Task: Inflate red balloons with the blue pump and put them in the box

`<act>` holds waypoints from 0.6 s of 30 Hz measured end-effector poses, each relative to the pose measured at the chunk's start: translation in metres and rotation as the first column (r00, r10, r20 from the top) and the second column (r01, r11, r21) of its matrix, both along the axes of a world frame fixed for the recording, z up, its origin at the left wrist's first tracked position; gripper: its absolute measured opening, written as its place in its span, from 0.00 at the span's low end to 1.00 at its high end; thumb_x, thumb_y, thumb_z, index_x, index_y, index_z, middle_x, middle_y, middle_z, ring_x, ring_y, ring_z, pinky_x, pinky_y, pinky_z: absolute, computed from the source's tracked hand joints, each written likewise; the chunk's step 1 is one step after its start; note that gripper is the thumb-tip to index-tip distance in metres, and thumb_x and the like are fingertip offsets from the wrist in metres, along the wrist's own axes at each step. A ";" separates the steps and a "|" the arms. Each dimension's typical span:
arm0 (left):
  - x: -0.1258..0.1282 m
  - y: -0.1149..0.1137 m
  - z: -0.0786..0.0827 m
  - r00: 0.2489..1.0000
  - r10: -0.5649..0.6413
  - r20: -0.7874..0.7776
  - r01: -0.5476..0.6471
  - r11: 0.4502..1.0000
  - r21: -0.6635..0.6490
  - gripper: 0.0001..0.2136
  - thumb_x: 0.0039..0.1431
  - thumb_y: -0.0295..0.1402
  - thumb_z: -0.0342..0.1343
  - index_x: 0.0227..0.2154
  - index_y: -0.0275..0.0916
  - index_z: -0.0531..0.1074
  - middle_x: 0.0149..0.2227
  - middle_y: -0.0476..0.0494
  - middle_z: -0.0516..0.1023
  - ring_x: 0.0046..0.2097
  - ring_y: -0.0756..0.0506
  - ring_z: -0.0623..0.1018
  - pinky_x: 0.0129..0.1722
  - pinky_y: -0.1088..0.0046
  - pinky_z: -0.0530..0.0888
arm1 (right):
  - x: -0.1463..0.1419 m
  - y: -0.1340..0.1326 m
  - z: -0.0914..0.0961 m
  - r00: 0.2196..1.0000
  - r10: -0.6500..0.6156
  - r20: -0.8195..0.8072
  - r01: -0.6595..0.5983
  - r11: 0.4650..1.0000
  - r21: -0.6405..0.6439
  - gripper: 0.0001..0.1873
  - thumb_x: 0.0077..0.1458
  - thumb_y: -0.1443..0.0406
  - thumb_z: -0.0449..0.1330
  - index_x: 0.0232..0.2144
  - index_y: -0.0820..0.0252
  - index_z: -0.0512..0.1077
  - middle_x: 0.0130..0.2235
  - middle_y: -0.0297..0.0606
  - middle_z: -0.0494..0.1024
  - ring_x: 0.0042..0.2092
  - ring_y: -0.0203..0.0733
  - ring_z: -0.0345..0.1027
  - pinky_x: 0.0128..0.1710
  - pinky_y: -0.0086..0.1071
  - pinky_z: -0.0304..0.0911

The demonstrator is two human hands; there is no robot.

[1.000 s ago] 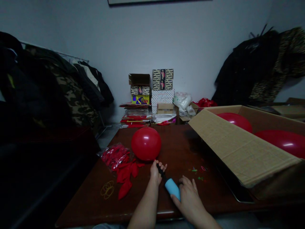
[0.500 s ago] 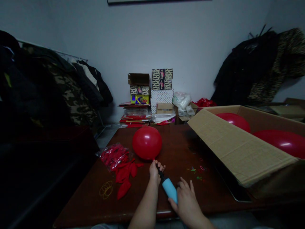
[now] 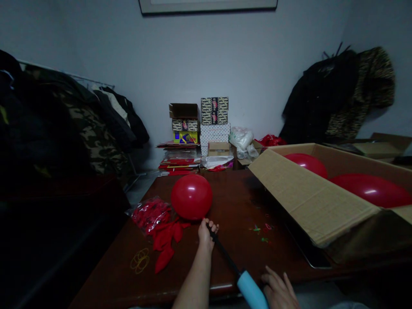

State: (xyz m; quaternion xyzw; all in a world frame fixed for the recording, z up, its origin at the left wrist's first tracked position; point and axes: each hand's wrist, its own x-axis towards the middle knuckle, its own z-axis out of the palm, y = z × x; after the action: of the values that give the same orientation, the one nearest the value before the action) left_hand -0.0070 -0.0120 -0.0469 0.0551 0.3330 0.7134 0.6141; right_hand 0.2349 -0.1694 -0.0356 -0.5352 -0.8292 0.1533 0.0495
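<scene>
A round red balloon (image 3: 192, 197), partly inflated, sits above the table beyond my left hand (image 3: 207, 232). That hand is closed around the balloon's neck and the black nozzle end of a hand pump, which it mostly hides. The pump's black rod (image 3: 227, 254) runs down to the right into its light blue barrel (image 3: 251, 290). At the bottom edge, my right hand (image 3: 279, 289) is on the barrel's lower right side, several fingers raised; its thumb is hidden. Flat red balloons (image 3: 165, 246) lie left of my left hand, beside a clear plastic bag of more balloons (image 3: 151, 215).
A cardboard box (image 3: 309, 197) with inflated red balloons stands on the right of the brown table (image 3: 225, 197). A phone-like dark slab (image 3: 317, 259) lies beside it. Yellow rubber bands (image 3: 140, 260) lie left, coloured bands (image 3: 256, 228) right. Stacked boxes (image 3: 215, 110) are behind.
My right hand and the blue barrel have moved down and right, away from my left hand, exposing a long stretch of black rod. The view has tilted slightly upward and turned right.
</scene>
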 end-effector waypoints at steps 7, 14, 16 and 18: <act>-0.001 0.000 -0.002 1.000 -0.020 -0.001 0.020 0.999 0.039 0.12 0.53 0.39 0.53 0.24 0.40 0.57 0.17 0.58 0.58 0.15 0.56 0.58 0.29 0.69 0.69 | -0.010 0.010 0.006 1.000 0.019 0.012 -0.019 0.999 -0.047 0.25 0.48 0.47 0.54 0.40 0.58 0.73 0.52 0.47 0.67 0.59 0.60 0.49 0.56 0.59 0.39; 0.000 -0.001 -0.002 0.999 -0.044 -0.008 0.044 0.998 0.049 0.12 0.53 0.40 0.52 0.23 0.40 0.57 0.17 0.57 0.59 0.16 0.55 0.59 0.29 0.69 0.69 | -0.026 0.013 0.016 0.999 -0.005 0.048 0.008 0.999 -0.048 0.26 0.47 0.49 0.54 0.41 0.61 0.72 0.54 0.48 0.65 0.59 0.59 0.47 0.57 0.58 0.34; 0.000 -0.001 -0.002 0.999 -0.045 -0.015 0.046 0.998 0.051 0.12 0.53 0.40 0.52 0.23 0.40 0.57 0.17 0.57 0.59 0.16 0.55 0.59 0.29 0.69 0.69 | -0.033 0.014 0.022 0.999 -0.022 0.046 0.025 0.998 -0.050 0.27 0.46 0.50 0.54 0.42 0.62 0.71 0.54 0.49 0.65 0.60 0.59 0.46 0.57 0.57 0.33; 0.000 -0.001 -0.002 0.999 -0.046 -0.020 0.047 0.998 0.053 0.12 0.53 0.40 0.52 0.23 0.40 0.57 0.17 0.57 0.59 0.16 0.55 0.59 0.29 0.69 0.69 | -0.041 0.014 0.028 0.998 -0.046 0.048 0.048 0.998 -0.047 0.27 0.46 0.50 0.54 0.42 0.63 0.71 0.53 0.49 0.65 0.60 0.59 0.46 0.58 0.56 0.33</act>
State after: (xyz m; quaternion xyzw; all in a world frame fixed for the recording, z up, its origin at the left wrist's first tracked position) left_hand -0.0072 -0.0130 -0.0491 0.0857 0.3181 0.7070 0.6258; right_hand 0.1938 -0.1551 -0.0074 -0.5591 -0.8134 0.1593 0.0207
